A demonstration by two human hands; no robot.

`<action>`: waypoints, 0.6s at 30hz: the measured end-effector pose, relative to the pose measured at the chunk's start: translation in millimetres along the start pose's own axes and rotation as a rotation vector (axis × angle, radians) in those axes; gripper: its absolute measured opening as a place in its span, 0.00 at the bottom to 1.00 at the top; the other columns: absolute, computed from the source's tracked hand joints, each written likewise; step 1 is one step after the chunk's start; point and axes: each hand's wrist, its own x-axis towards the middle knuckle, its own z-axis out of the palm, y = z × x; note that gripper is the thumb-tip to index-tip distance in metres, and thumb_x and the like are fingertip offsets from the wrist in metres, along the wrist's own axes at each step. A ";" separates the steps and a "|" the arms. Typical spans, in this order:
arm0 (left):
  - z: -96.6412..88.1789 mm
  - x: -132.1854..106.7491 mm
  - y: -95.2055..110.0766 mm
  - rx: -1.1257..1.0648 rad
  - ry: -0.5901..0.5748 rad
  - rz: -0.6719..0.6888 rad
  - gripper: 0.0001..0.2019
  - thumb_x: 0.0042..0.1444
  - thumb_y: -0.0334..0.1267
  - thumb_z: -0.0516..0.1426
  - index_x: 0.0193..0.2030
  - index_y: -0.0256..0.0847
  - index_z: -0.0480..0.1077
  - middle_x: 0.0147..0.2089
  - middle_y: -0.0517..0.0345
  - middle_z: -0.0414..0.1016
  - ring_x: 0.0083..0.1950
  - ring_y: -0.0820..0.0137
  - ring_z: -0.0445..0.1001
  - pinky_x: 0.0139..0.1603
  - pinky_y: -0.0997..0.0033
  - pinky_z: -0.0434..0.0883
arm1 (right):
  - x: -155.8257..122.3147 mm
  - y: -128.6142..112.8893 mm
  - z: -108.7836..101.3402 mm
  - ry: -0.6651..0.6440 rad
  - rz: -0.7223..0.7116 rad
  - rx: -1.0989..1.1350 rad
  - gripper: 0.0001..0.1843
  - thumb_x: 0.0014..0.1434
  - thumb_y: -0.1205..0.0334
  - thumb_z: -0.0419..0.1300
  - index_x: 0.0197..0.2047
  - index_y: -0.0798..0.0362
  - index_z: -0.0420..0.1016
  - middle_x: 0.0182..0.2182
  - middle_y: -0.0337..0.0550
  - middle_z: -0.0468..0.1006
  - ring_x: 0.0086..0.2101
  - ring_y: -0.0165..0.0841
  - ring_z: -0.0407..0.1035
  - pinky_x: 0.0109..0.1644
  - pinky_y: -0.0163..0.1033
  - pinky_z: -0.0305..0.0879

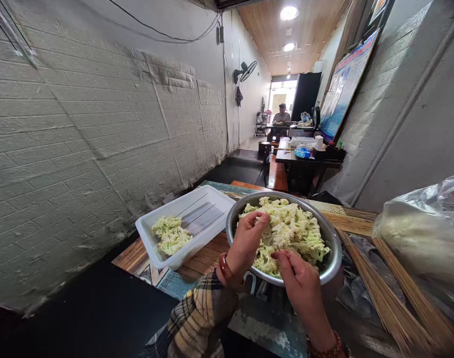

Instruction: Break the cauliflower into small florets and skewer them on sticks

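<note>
A round metal bowl (pixel 333 266) heaped with pale green-white cauliflower florets (pixel 290 226) stands before me. My left hand (pixel 245 243) is over its near left part, thumb and fingers closed on what looks like a cauliflower floret, which blends with the heap behind. Lower and to the right, my right hand (pixel 301 278) is closed in a pinch at the bowl's near side; what is between its fingertips is too small to make out. Left of the bowl, a white plastic tray (pixel 146 236) holds cauliflower pieces (pixel 170 233) on thin sticks lying side by side.
Bundles of thin wooden skewers (pixel 383 288) lie on the table (pixel 208 256) right of the bowl. A filled clear plastic bag (pixel 424 228) stands beyond them. A brick-patterned wall (pixel 100 124) runs along the left. Farther back, a person (pixel 281 115) sits behind other tables (pixel 286 155).
</note>
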 end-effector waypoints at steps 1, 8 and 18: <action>0.4 0.2 -1.1 -0.009 0.000 -0.002 0.14 0.52 0.49 0.58 0.31 0.37 0.69 0.28 0.62 0.68 0.29 0.77 0.64 0.30 0.78 0.62 | 0.0 -0.5 -0.2 -0.009 0.010 0.004 0.20 0.66 0.53 0.47 0.30 0.52 0.73 0.29 0.43 0.80 0.32 0.33 0.75 0.35 0.33 0.66; 2.8 -0.2 -3.7 0.083 -0.038 0.016 0.13 0.50 0.46 0.60 0.28 0.36 0.70 0.25 0.63 0.66 0.27 0.77 0.61 0.28 0.79 0.60 | -0.9 1.7 0.7 0.006 0.033 -0.019 0.20 0.66 0.53 0.46 0.27 0.51 0.68 0.23 0.40 0.75 0.26 0.32 0.71 0.32 0.34 0.62; 5.0 -2.5 -13.5 0.085 -0.068 -0.039 0.14 0.49 0.47 0.61 0.29 0.36 0.68 0.25 0.62 0.67 0.25 0.77 0.63 0.27 0.79 0.62 | -0.6 6.9 3.6 0.085 -0.018 -0.093 0.21 0.66 0.53 0.45 0.26 0.52 0.68 0.21 0.41 0.76 0.24 0.32 0.71 0.30 0.35 0.58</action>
